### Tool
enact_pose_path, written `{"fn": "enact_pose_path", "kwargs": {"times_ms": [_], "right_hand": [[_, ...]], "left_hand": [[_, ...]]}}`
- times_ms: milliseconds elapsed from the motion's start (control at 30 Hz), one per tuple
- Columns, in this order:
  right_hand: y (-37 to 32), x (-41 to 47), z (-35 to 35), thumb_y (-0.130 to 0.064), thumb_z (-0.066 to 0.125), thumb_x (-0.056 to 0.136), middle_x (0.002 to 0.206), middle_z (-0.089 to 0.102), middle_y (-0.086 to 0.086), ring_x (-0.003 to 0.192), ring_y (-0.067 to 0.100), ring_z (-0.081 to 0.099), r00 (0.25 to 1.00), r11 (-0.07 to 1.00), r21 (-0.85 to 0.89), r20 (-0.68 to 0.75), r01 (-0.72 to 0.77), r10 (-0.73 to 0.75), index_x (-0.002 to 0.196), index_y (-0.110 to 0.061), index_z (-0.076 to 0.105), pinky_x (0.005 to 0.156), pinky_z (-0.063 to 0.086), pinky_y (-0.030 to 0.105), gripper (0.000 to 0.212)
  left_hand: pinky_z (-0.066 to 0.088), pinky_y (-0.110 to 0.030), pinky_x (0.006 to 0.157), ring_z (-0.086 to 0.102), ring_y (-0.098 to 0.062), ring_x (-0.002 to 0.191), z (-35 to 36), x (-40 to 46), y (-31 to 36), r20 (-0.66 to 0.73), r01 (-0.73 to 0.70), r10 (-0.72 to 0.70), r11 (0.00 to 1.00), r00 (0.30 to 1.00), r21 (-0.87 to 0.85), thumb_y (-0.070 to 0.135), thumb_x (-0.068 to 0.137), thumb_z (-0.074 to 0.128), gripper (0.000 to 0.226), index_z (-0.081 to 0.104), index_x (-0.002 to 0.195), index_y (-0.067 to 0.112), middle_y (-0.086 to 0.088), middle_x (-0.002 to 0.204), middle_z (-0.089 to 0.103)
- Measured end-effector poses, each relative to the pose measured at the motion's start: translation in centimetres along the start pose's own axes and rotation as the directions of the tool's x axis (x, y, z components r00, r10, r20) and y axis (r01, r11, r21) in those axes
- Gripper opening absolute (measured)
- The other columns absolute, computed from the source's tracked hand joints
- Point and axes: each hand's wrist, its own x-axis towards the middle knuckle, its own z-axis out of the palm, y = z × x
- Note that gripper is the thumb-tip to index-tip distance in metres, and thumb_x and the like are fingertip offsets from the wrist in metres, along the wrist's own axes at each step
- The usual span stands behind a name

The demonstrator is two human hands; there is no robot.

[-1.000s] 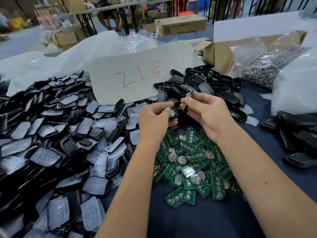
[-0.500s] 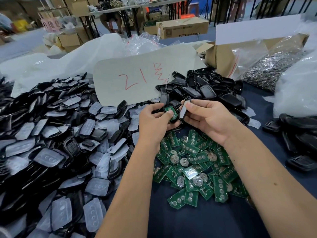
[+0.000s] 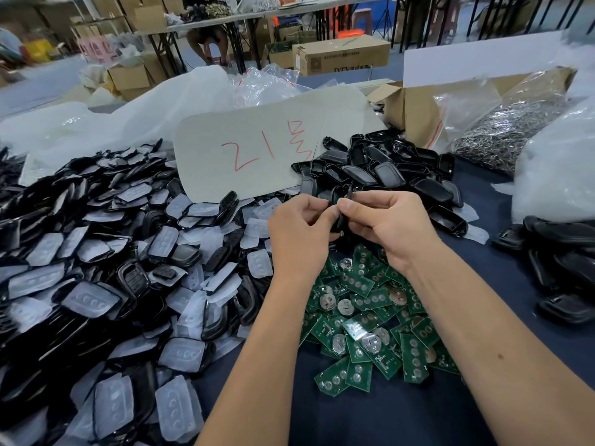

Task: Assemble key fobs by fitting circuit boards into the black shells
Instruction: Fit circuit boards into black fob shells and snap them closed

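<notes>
Over the table [image 3: 402, 423], head view: both hands meet just above the far edge of the green board pile.
Left hand [image 3: 299, 233]: fingers curled, thumb and fingertips pinching the left side of the black shell [image 3: 340, 217].
Right hand [image 3: 383, 226]: fingers curled round the shell's right side, thumb on top near the left thumb.
Shell: held edge-on between the two hands, mostly hidden; whether a board sits inside cannot be told.
Circuit boards [image 3: 370, 329]: loose heap on the dark cloth, under and near the wrists; several carry round metal coin-cell clips.
Shell stock [image 3: 386, 175]: black pile beyond the hands, touching the card marked in red [image 3: 257, 149].
Handling, shell: judged light, rigid plastic, smooth, likely to slip; grip by the long edges.
Handling, board: judged thin, stiff, light; hold by bare edges, keep off the clips, press evenly to avoid flexing.
</notes>
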Motion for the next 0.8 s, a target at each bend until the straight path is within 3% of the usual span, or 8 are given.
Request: {"fn": "enact_pose_path", "kwargs": {"times_ms": [133,200,300,400,467,567,667,800], "right_hand": [[0.2,0.1,-0.4,-0.022,0.094,0.073,0.087,0.080,0.008,0.081,0.021,0.077,0.996,0.995,-0.082,-0.049,0.064,-0.068,0.092,-0.011,0.082,0.079,0.064,0.034,0.025],[0.2,0.2,-0.5,-0.023,0.095,0.072,0.089,0.080,0.012,0.087,0.029,0.078,0.996,0.995,-0.072,-0.051,0.067,-0.071,0.095,-0.007,0.081,0.082,0.065,0.041,0.032],[0.3,0.2,-0.4,-0.024,0.096,0.069,0.087,0.079,0.014,0.082,0.029,0.078,0.996,0.996,-0.064,-0.050,0.068,-0.071,0.090,-0.005,0.078,0.080,0.066,0.045,0.033],[0.6,0.3,-0.5,-0.031,0.097,0.068,0.084,0.079,0.010,0.080,0.030,0.078,0.993,0.983,-0.158,-0.054,0.096,-0.106,0.089,-0.007,0.076,0.079,0.066,0.045,0.038],[0.4,0.3,-0.8,-0.037,0.097,0.068,0.083,0.079,0.007,0.078,0.030,0.078,0.991,0.965,-0.236,-0.039,0.116,-0.129,0.090,-0.009,0.074,0.075,0.065,0.042,0.043],[-0.3,0.5,-1.7,-0.039,0.088,0.081,0.092,0.079,0.007,0.078,0.028,0.078,0.989,0.953,-0.265,0.069,0.148,-0.134,0.105,-0.014,0.072,0.071,0.064,0.035,0.037],[-0.9,0.7,-2.7,-0.022,0.073,0.098,0.110,0.076,0.003,0.086,0.026,0.077,0.955,0.939,-0.256,0.246,0.229,-0.166,0.126,-0.029,0.071,0.068,0.060,0.028,0.029],[-0.7,0.6,-2.9,-0.006,0.073,0.095,0.102,0.078,0.010,0.086,0.024,0.075,0.897,0.910,-0.255,0.385,0.328,-0.216,0.114,-0.025,0.079,0.073,0.060,0.031,0.028]], "left_hand": [[0.063,-0.030,0.078,0.075,-0.007,0.086,0.4,-0.2,0.0,0.094,-0.097,0.089,0.992,0.992,0.076,0.010,0.097,0.070,0.012,0.080,0.101,0.013,0.005,0.089,0.079],[0.060,-0.022,0.083,0.073,0.001,0.089,0.3,-0.4,0.1,0.124,-0.157,0.143,0.982,0.982,0.109,0.012,0.091,0.075,0.014,0.081,0.102,0.018,0.012,0.091,0.079],[0.053,-0.009,0.077,0.071,0.006,0.086,-0.1,-0.5,0.3,0.133,-0.189,0.172,0.974,0.976,0.128,0.012,0.082,0.084,0.023,0.079,0.095,0.031,0.020,0.085,0.076],[0.060,-0.028,0.078,0.072,-0.006,0.082,-0.2,-0.3,0.2,0.095,-0.167,0.152,0.971,0.984,0.170,0.013,0.081,0.086,0.035,0.074,0.089,0.045,0.011,0.084,0.075],[0.061,-0.037,0.081,0.072,-0.012,0.082,-0.2,-0.2,0.1,0.076,-0.141,0.129,0.972,0.989,0.186,0.013,0.081,0.086,0.034,0.076,0.090,0.044,0.010,0.082,0.073],[0.062,-0.041,0.084,0.074,-0.014,0.082,-0.6,0.1,0.1,0.067,-0.082,0.072,0.982,0.995,0.171,0.010,0.083,0.084,0.030,0.081,0.101,0.034,0.011,0.082,0.074],[0.062,-0.040,0.085,0.075,-0.015,0.083,-1.2,0.5,0.0,0.104,-0.069,0.050,0.980,0.993,0.186,0.006,0.083,0.083,0.031,0.082,0.106,0.026,0.006,0.086,0.077],[0.061,-0.027,0.083,0.072,-0.005,0.081,-1.6,0.5,0.0,0.139,-0.109,0.080,0.970,0.987,0.218,0.004,0.078,0.087,0.032,0.081,0.097,0.030,0.010,0.088,0.078]]}}
